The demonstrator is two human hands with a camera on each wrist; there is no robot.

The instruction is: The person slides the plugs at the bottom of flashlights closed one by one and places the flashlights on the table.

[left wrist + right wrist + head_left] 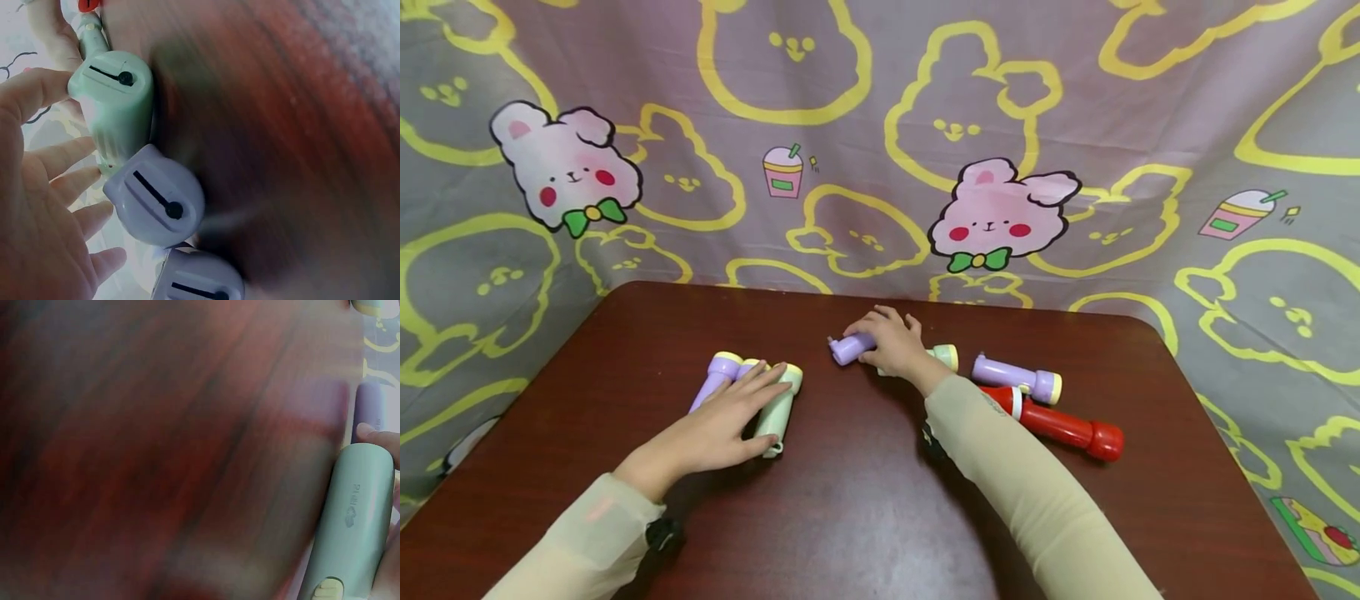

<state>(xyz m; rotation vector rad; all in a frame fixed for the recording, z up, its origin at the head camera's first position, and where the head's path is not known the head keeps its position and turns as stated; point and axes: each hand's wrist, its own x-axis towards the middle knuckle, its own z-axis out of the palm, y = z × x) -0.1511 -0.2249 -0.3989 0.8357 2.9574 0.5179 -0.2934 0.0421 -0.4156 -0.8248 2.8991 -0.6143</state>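
My left hand lies with spread, fairly straight fingers over a row of small flashlights on the left side of the table. Two are purple, partly covered by the hand; beside them is a light green flashlight, touched by the thumb and fingertips. In the left wrist view the tail ends of the green flashlight and a purple flashlight show. Farther back, my right hand grips another purple flashlight by its body. Partly hidden under that hand is a second green flashlight.
Right of my right forearm lies another purple flashlight. A larger red flashlight with a white ring lies in front of it, partly behind the sleeve. A patterned curtain hangs behind the brown table.
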